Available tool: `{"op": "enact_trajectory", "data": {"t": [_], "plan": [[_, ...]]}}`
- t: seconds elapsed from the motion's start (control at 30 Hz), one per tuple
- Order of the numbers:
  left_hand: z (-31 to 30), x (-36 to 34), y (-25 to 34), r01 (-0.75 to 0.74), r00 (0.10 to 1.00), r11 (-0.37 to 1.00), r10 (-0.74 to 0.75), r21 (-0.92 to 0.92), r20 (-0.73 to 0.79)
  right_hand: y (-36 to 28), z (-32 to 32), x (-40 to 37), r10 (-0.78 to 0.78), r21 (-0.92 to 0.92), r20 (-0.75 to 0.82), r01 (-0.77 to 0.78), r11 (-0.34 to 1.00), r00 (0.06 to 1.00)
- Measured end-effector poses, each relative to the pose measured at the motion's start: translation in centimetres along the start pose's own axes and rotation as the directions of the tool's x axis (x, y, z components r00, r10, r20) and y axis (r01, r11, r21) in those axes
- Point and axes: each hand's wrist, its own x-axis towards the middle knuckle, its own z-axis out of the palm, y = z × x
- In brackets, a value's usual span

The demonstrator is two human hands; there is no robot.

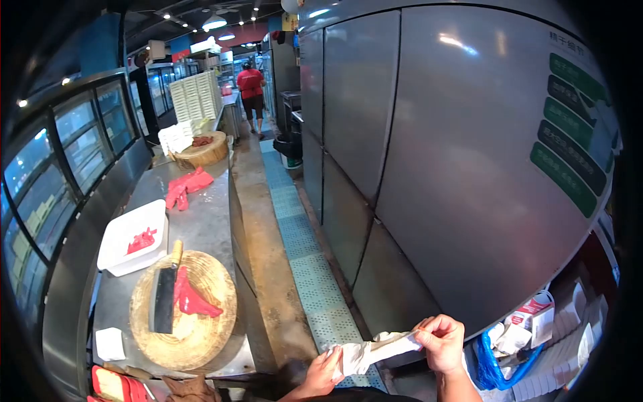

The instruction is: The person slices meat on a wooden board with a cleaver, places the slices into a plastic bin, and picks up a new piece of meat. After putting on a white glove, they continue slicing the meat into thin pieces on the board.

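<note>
A strip of crumpled white cloth (372, 352) is stretched between my two hands, low in the view. My left hand (321, 372) is closed around its left end, and my right hand (442, 342) pinches the other end between thumb and fingers. To the left, on a steel counter (144, 179), stands a round wooden chopping block (218, 335). A cleaver (163, 301) with a wooden handle lies on the block beside a piece of red meat (191, 298). Both hands are away from the block.
Behind the block are a white tub (117, 234) with meat bits, more red meat (187, 187) and a second block (204, 153). A blue-lined bin (495, 372) stands right, below steel doors (482, 167). Far down the aisle is a person (250, 87) in red.
</note>
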Motion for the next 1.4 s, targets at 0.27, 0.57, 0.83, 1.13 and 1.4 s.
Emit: {"op": "enact_trajectory", "data": {"t": [0.27,0.57,0.83,1.13,1.4], "plan": [[-13.1,2.2,-1.2,0.125,0.829,0.756,0.277,0.643,-0.486,0.6,2.2,9.9,0.045,-0.007,-0.064,-0.046,0.999,0.997],[2.0,7.7,8.6,-0.286,0.874,0.836,0.428,0.469,-0.231,10.0,4.8,14.3,0.171,-0.408,0.46,0.036,0.912,0.871],[3.2,11.8,12.9,-0.026,0.805,0.528,0.515,0.849,-0.295,16.3,7.8,19.5,0.03,-0.327,0.654,0.247,0.912,0.756],[-3.8,15.8,18.6,0.064,0.772,0.612,0.47,0.788,-0.428,22.1,13.8,25.1,0.019,-0.355,0.84,0.523,0.775,0.543],[-7.0,20.1,25.4,0.142,0.708,0.389,0.602,0.91,-0.369,23.2,20.3,31.8,0.091,-0.368,0.832,0.421,0.829,0.548]]}}
